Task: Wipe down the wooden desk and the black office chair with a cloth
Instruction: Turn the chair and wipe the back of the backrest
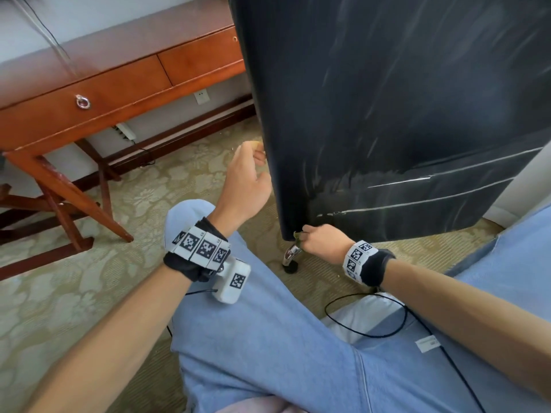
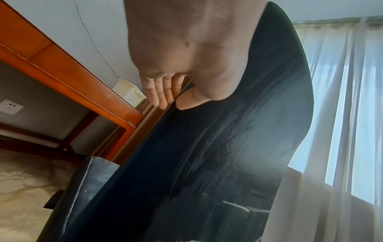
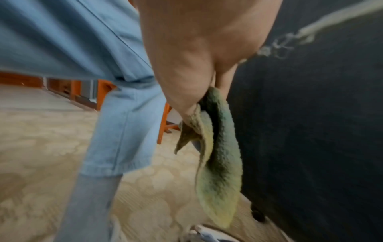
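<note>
While the back of the black office chair fills most of the head view, its lower left corner is being worked by the right hand, whose grip is closed round a bunched green cloth. The cloth is seen hanging below the fist, just beside the dark upholstery, above a chrome chair leg. The wooden table is placed well apart to the left, against the wall, with two drawers set in its front; both are shut, so nothing of their contents can be told. The chair's left edge is steadied by the left hand, its fingers curled round that edge and the thumb laid on the back.

For the stroke to be done well, the cloth would best be spread flatter against the surface, since little fabric seems to be in contact. Streaks are visible across the panel, so overlapping passes are probably needed along the pale seams and the bottom hem.
</note>
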### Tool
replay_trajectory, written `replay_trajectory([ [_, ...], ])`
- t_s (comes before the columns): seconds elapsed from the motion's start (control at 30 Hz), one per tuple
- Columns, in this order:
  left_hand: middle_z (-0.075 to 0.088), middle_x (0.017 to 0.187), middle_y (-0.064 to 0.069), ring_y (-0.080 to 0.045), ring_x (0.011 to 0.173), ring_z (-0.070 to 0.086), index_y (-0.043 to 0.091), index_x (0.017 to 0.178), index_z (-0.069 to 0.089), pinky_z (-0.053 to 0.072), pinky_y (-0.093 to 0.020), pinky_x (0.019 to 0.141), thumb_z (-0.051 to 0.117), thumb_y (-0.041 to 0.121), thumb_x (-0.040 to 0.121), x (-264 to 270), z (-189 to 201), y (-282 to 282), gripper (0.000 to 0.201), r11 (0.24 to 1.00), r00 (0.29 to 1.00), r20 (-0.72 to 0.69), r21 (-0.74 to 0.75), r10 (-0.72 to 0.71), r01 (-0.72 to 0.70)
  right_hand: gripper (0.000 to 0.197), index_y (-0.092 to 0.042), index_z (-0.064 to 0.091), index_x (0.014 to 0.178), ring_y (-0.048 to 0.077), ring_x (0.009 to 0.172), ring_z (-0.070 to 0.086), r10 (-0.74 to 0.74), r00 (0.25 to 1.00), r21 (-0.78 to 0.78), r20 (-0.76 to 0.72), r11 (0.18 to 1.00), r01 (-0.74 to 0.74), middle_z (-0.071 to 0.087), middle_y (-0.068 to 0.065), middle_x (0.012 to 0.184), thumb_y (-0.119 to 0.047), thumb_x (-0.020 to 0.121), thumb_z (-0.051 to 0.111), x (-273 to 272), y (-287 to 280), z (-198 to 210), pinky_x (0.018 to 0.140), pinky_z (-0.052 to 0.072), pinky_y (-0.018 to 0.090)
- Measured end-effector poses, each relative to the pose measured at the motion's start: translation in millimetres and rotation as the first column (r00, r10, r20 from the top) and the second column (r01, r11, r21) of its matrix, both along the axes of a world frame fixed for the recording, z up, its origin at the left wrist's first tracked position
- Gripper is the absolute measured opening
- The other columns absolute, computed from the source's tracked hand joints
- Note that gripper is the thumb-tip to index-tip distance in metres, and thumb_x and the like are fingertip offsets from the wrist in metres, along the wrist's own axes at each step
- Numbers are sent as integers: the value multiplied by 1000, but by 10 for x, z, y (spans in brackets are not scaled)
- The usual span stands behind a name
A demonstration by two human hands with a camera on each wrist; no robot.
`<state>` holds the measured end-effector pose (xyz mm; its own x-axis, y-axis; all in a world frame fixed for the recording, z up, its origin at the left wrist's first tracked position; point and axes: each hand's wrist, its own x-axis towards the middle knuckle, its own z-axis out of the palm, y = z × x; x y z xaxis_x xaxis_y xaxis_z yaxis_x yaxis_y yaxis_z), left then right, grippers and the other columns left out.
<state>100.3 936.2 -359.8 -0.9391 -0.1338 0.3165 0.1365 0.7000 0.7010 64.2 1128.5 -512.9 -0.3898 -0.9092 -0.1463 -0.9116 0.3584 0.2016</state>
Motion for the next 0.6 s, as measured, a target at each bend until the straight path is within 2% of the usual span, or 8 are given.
replay_trajectory([
  [0.07, 56, 123, 1, -11, 114, 54, 17, 129, 52, 49, -31, 98, 48, -4, 85, -26, 2, -56, 48, 1000, 1000, 26, -2, -8, 8, 26, -12, 69, 115, 23, 117, 55, 13, 999, -84, -32, 996, -15, 63, 3, 125, -7, 90, 70, 46, -96, 38, 73, 57, 35],
  [0.13, 55, 124, 1, -12, 116, 53, 16, 129, 52, 49, -30, 98, 47, -7, 83, -45, 12, -109, 51, 1000, 999, 33, -15, -17, 18, 19, -13, 71, 103, 22, 108, 57, 14, 989, -319, -145, 946, -61, 66, 2, 110, -9, 86, 74, 21, -220, 160, 70, 57, 33],
  [0.2, 54, 125, 1, -11, 117, 52, 16, 130, 52, 47, -27, 97, 48, -6, 84, -53, 19, -122, 51, 999, 999, 40, -46, -27, 29, 14, -10, 69, 106, 24, 109, 54, -65, 968, -511, -244, 856, -72, 64, 4, 111, -8, 93, 65, -55, -328, 386, 78, 55, 34],
  [0.27, 54, 126, 1, -11, 117, 52, 16, 131, 51, 46, -25, 98, 50, -5, 86, -53, 33, -114, 50, 996, 998, 48, -76, -32, 36, 14, -7, 68, 106, 26, 102, 53, -125, 946, -588, -299, 805, -79, 62, 7, 107, -5, 96, 58, -102, -407, 571, 78, 53, 36],
  [0.37, 56, 124, 2, -11, 117, 53, 16, 127, 53, 45, -26, 98, 51, -4, 87, -58, 87, -132, 45, 994, 998, 50, -93, -46, 51, 11, -7, 70, 96, 26, 95, 55, -112, 949, -506, -295, 861, -56, 62, 7, 99, -2, 86, 68, -74, -434, 387, 70, 52, 34],
  [0.43, 58, 122, 2, -10, 115, 54, 16, 124, 57, 45, -25, 98, 49, -4, 88, -66, 139, -161, 42, 992, 997, 55, -104, -58, 64, 20, -9, 73, 95, 26, 99, 58, -84, 978, -354, -191, 935, 12, 65, 7, 102, -4, 77, 78, -6, -363, 124, 69, 55, 34],
  [0.53, 60, 123, 3, -8, 115, 55, 15, 127, 59, 45, -24, 100, 47, -5, 89, -56, 186, -197, 45, 989, 996, 62, -126, -65, 72, 34, -12, 66, 126, 28, 131, 47, -137, 990, 75, 35, 988, 134, 56, 11, 140, -7, 92, 67, 97, -204, -152, 89, 56, 39],
  [0.6, 61, 125, 4, -8, 118, 55, 15, 129, 60, 46, -27, 103, 46, -4, 90, -54, 195, -213, 46, 987, 995, 72, -135, -72, 81, 39, -13, 61, 134, 27, 135, 43, -130, 990, 122, 44, 985, 124, 50, 11, 148, -7, 96, 62, 113, -127, -150, 92, 54, 40],
])
